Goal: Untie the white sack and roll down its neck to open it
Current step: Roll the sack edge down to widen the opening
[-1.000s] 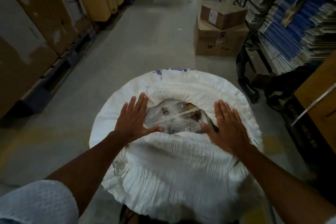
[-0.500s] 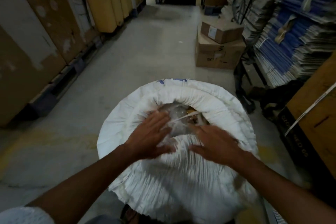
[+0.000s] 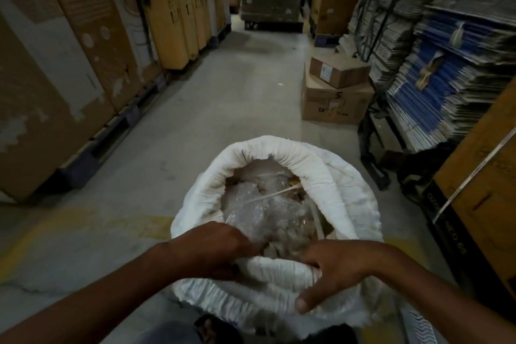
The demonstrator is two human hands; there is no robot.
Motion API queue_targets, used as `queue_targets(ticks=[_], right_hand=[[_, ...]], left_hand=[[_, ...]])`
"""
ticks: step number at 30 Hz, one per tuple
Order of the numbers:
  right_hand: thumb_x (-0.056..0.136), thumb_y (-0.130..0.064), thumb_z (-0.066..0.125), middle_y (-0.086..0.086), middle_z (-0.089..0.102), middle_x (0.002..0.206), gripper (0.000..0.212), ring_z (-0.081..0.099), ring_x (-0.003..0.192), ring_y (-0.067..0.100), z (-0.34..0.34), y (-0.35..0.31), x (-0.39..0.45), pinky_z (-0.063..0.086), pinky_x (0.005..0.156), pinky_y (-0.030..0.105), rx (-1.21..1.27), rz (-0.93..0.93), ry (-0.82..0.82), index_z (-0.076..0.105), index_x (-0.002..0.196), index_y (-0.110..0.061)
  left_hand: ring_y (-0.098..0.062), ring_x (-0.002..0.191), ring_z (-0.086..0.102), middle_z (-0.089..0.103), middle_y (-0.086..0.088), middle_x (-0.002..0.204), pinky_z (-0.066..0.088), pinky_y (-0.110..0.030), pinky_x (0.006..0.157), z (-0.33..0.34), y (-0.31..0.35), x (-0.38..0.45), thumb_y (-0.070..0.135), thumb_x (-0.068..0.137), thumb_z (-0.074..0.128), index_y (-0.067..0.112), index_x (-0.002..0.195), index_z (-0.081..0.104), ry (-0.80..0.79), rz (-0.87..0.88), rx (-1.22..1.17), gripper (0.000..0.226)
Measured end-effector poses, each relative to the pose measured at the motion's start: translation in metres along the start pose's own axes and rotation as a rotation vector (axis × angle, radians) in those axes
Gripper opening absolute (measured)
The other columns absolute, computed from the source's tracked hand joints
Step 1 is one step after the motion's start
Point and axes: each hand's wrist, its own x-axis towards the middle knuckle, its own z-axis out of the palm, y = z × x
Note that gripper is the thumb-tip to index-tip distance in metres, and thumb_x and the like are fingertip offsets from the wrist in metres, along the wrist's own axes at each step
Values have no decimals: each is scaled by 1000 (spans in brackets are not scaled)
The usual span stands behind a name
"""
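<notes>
— Sack [image 3: 329, 176], white, stands on the concrete floor [image 3: 223, 109] at six o'clock, its neck rolled into a thick collar, mouth open on crumpled plastic [image 3: 268, 212].
— Hands?
— Left hand [image 3: 212, 251] and right hand [image 3: 340, 268] each clench the near rim. Two stacked cardboard boxes [image 3: 335, 89] sit at one o'clock.

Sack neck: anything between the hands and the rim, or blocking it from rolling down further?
Nothing visible. The left hand and right hand are both already on the near rim of the sack, gripping the rolled neck. The plastic wrap sits inside the opening, not over the rim.
</notes>
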Motion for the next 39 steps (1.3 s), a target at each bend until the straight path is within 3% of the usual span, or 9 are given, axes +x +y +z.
queue_targets(ticks=[3, 5, 8, 12, 17, 23, 30, 35, 39], right_hand=[[91, -68, 48, -2, 39, 60, 62, 37, 50, 8, -8, -8, 0, 32, 51, 25, 169, -11, -5, 47, 67, -11], [95, -61, 47, -2, 43, 57, 58, 39, 46, 8, -15, -11, 14, 33, 48, 23, 210, 26, 260, 51, 64, -13], [95, -43, 60, -2, 72, 82, 31, 67, 74, 11, -24, -9, 53, 55, 73, 31, 254, 86, 770, 73, 89, -16], [92, -28, 65, 5, 69, 119, 32, 64, 111, 21, -36, 6, 111, 50, 99, 36, 464, 236, 1106, 65, 120, -13], [96, -20, 54, 9, 59, 133, 35, 54, 124, 26, -40, 23, 143, 40, 110, 40, 359, 279, 1193, 57, 131, -12], [100, -26, 51, 14, 45, 149, 48, 41, 139, 28, -55, 52, 169, 23, 121, 38, 110, 227, 994, 44, 146, -10], [93, -28, 54, 19, 47, 147, 58, 40, 140, 35, -103, 42, 213, 17, 122, 43, -442, 325, 1179, 43, 145, -6], [87, -51, 61, 26, 50, 140, 78, 49, 129, 41, -155, 59, 222, 37, 111, 47, -121, 416, 1220, 41, 141, 1], [77, -64, 53, 27, 53, 135, 92, 52, 126, 41, -168, 73, 233, 39, 110, 49, -1, 489, 1272, 44, 138, 4]], left_hand=[[-20, 81, 61, 63, 1, 87, 50, -38, 64, 1, 4, -24, 53, 92, 55, 28, 98, 53, 97, 22, 2, 26], [-18, 67, 57, 57, 1, 72, 46, -38, 62, -3, 3, -20, 64, 96, 46, 22, 77, 53, 136, -39, -69, 47], [-9, 56, 53, 53, 3, 62, 45, -34, 62, -14, -6, 14, 55, 102, 35, 18, 67, 52, 270, -168, -220, 54], [-9, 56, 49, 55, 5, 62, 41, -30, 61, -15, -39, 81, 27, 99, 45, 21, 69, 52, 594, -393, -255, 31], [-28, 94, 65, 71, -13, 104, 49, -41, 90, 6, -79, 128, 22, 94, 46, 11, 108, 64, 560, -614, -273, 26], [-28, 134, 47, 51, -12, 143, 35, -40, 116, 24, -102, 130, 22, 97, 50, 11, 141, 47, 573, -713, -207, 45], [-36, 146, 28, 34, -22, 156, 21, -46, 122, 35, -120, 113, 21, 90, 60, -2, 147, 37, 324, -585, 162, 65], [-38, 142, 39, 40, -26, 152, 29, -47, 118, 47, -150, 72, 44, 64, 85, -5, 143, 44, 287, -547, 392, 102], [-31, 153, 12, 10, -19, 165, 6, -40, 125, 52, -163, 53, 46, 78, 75, 3, 156, 15, 192, -545, 266, 107]])
